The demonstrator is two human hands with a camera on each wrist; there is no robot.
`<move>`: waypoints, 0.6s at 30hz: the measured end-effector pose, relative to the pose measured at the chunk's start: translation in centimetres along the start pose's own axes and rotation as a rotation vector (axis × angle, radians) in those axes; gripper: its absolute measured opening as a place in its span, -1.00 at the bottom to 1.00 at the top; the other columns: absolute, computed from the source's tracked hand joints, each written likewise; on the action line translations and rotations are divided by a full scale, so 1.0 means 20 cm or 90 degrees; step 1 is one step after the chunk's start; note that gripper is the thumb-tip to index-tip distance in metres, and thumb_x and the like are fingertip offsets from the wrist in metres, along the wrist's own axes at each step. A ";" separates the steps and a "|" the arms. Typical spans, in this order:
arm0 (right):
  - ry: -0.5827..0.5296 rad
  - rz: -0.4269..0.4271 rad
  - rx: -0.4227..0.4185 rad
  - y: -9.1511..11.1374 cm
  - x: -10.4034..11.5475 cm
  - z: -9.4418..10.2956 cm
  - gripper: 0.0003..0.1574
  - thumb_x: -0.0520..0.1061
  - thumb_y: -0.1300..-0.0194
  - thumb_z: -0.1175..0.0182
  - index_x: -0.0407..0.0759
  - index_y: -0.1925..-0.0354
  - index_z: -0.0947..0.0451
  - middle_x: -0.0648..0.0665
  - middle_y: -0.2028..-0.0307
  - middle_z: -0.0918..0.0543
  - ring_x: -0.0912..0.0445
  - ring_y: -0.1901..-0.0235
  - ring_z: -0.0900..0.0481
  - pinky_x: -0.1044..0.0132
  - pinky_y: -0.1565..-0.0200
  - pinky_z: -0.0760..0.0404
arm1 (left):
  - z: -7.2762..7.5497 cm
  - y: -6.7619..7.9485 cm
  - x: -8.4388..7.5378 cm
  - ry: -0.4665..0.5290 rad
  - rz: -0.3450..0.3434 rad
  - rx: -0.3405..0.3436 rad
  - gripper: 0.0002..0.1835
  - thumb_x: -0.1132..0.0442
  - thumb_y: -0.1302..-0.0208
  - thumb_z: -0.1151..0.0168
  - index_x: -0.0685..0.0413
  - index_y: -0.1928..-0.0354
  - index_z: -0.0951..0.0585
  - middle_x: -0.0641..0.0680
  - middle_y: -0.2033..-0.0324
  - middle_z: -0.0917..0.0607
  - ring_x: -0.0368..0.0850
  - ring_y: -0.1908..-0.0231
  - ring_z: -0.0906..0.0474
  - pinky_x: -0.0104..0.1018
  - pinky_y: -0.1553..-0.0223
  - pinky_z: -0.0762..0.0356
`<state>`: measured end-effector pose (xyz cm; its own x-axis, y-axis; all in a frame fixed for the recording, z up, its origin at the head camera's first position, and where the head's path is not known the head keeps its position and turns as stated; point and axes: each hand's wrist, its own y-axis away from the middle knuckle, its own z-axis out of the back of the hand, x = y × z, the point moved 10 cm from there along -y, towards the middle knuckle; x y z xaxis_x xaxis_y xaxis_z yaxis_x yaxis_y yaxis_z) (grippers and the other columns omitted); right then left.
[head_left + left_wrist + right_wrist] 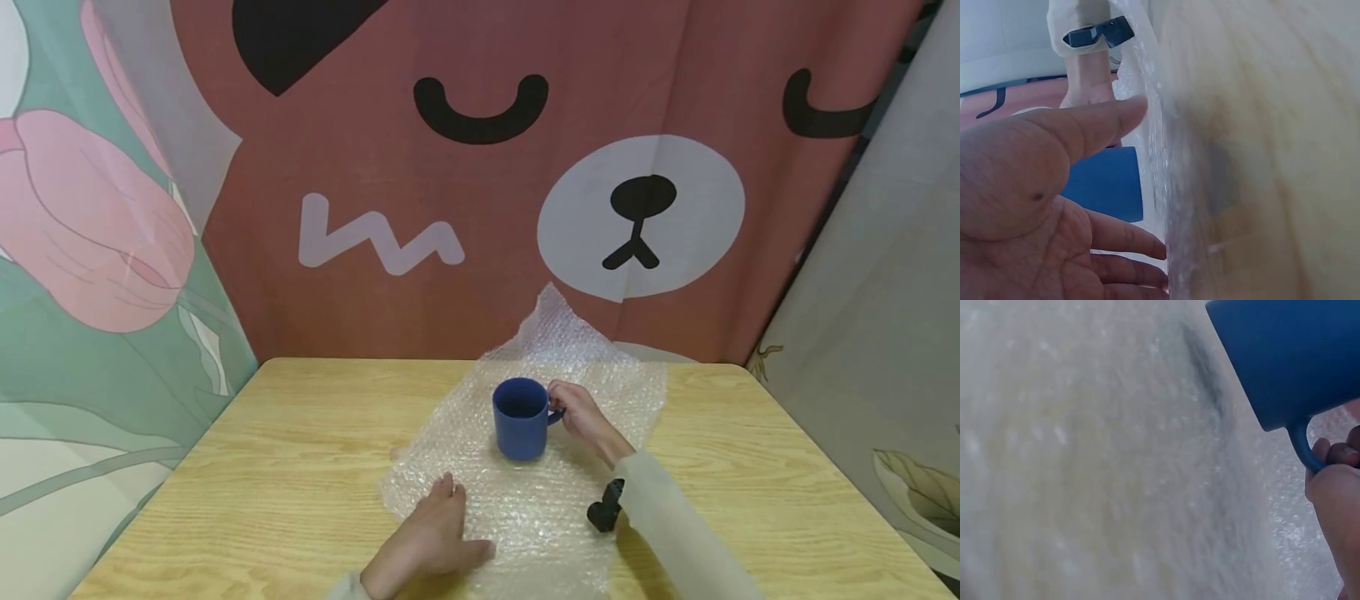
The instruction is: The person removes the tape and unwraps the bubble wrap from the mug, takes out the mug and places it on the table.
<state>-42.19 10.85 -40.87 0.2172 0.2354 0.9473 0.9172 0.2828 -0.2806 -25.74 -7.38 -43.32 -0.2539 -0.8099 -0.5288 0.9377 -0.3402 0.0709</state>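
Note:
A blue mug (521, 435) is upright over the middle of a sheet of bubble wrap (555, 492), its handle toward the right. My right hand (579, 411) grips that handle, fingers curled through it, as the right wrist view shows on the mug (1291, 356). In that view a gap and a shadow show between the mug's base and the wrap. My left hand (431, 533) lies at the near left edge of the bubble wrap, fingers extended and thumb spread. Its fingertips touch the wrap in the left wrist view, and it holds nothing.
The bubble wrap lies on a light wooden table (300, 450), its far corner standing up against a brown bear-print curtain (495, 308) behind the table. A floral curtain (97, 250) hangs on the left and a pale one (885, 317) on the right. A black wrist camera (606, 506) sits below my right sleeve.

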 end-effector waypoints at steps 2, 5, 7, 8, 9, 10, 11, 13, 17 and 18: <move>-0.008 0.001 -0.016 0.01 0.02 0.00 -0.61 -0.44 -0.26 0.19 -0.16 0.61 -0.36 0.03 0.58 -0.35 0.18 0.49 -0.28 0.41 0.34 -0.30 | 0.00 0.00 0.00 -0.008 -0.002 -0.007 0.01 -0.14 -0.05 -0.37 0.62 -0.25 -0.28 0.58 -0.31 -0.15 0.44 -0.35 -0.01 0.28 -0.29 -0.01; -0.012 0.006 -0.037 0.02 0.06 0.01 -0.63 -0.45 -0.26 0.17 -0.19 0.60 -0.34 0.01 0.58 -0.33 0.18 0.48 -0.27 0.40 0.33 -0.28 | 0.01 0.00 0.00 -0.020 -0.006 -0.018 0.04 -0.19 -0.04 -0.36 0.63 -0.25 -0.28 0.59 -0.30 -0.16 0.47 -0.34 0.00 0.33 -0.27 0.00; -0.016 0.010 -0.046 0.03 0.09 0.01 -0.66 -0.45 -0.26 0.16 -0.22 0.60 -0.33 0.00 0.57 -0.32 0.18 0.47 -0.27 0.39 0.33 -0.26 | 0.02 0.00 0.01 -0.025 -0.005 -0.023 0.06 -0.22 -0.03 -0.37 0.63 -0.24 -0.29 0.60 -0.29 -0.17 0.49 -0.34 0.00 0.36 -0.26 0.01; -0.018 0.010 -0.051 0.04 0.10 0.01 -0.66 -0.45 -0.25 0.15 -0.22 0.60 -0.32 -0.01 0.57 -0.31 0.17 0.46 -0.27 0.38 0.32 -0.26 | 0.02 0.00 0.01 -0.029 -0.004 -0.025 0.08 -0.24 -0.02 -0.37 0.63 -0.24 -0.29 0.60 -0.29 -0.16 0.49 -0.34 0.00 0.37 -0.26 0.02; -0.017 0.012 -0.054 0.05 0.11 0.01 -0.67 -0.45 -0.25 0.14 -0.23 0.60 -0.32 -0.02 0.57 -0.30 0.16 0.45 -0.27 0.38 0.31 -0.26 | 0.02 0.00 0.01 -0.032 -0.003 -0.026 0.08 -0.25 -0.01 -0.37 0.64 -0.23 -0.29 0.60 -0.29 -0.16 0.50 -0.33 0.01 0.39 -0.25 0.02; -0.016 0.011 -0.058 0.06 0.12 0.01 -0.68 -0.44 -0.25 0.14 -0.23 0.60 -0.32 -0.02 0.57 -0.29 0.16 0.45 -0.27 0.37 0.30 -0.25 | 0.02 0.00 0.02 -0.037 -0.002 -0.026 0.09 -0.26 -0.01 -0.37 0.63 -0.23 -0.29 0.60 -0.29 -0.16 0.50 -0.34 0.01 0.39 -0.25 0.03; -0.016 0.012 -0.063 0.06 0.14 0.01 -0.69 -0.43 -0.24 0.13 -0.23 0.61 -0.31 -0.02 0.57 -0.29 0.15 0.45 -0.26 0.36 0.29 -0.25 | 0.02 0.00 0.02 -0.039 0.000 -0.023 0.10 -0.26 0.00 -0.38 0.63 -0.24 -0.29 0.60 -0.30 -0.14 0.50 -0.34 0.02 0.39 -0.25 0.05; -0.020 0.013 -0.074 0.08 0.16 0.02 -0.69 -0.43 -0.23 0.12 -0.24 0.61 -0.31 -0.03 0.58 -0.27 0.14 0.45 -0.25 0.35 0.28 -0.23 | 0.02 0.00 0.03 -0.045 0.000 -0.016 0.11 -0.26 0.02 -0.39 0.64 -0.24 -0.28 0.61 -0.31 -0.12 0.49 -0.34 0.04 0.40 -0.25 0.07; -0.029 0.025 -0.096 0.11 0.21 0.02 -0.73 -0.44 -0.23 0.13 -0.40 0.62 -0.26 -0.03 0.58 -0.28 0.14 0.46 -0.25 0.35 0.30 -0.23 | 0.03 0.01 0.05 -0.049 0.003 -0.002 0.12 -0.23 0.03 -0.41 0.64 -0.26 -0.26 0.61 -0.32 -0.09 0.48 -0.35 0.04 0.39 -0.26 0.08; -0.028 0.030 -0.103 0.11 0.22 0.03 -0.73 -0.44 -0.23 0.13 -0.43 0.61 -0.25 -0.03 0.59 -0.28 0.14 0.46 -0.24 0.35 0.30 -0.23 | 0.04 0.01 0.05 -0.048 0.004 0.001 0.12 -0.23 0.03 -0.41 0.64 -0.26 -0.25 0.61 -0.32 -0.08 0.49 -0.35 0.04 0.39 -0.26 0.08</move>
<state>-39.33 13.01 -37.34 0.2492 0.2870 0.9250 0.9490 0.1181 -0.2923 -26.00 -8.71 -43.23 -0.2650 -0.8456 -0.4634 0.9391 -0.3354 0.0750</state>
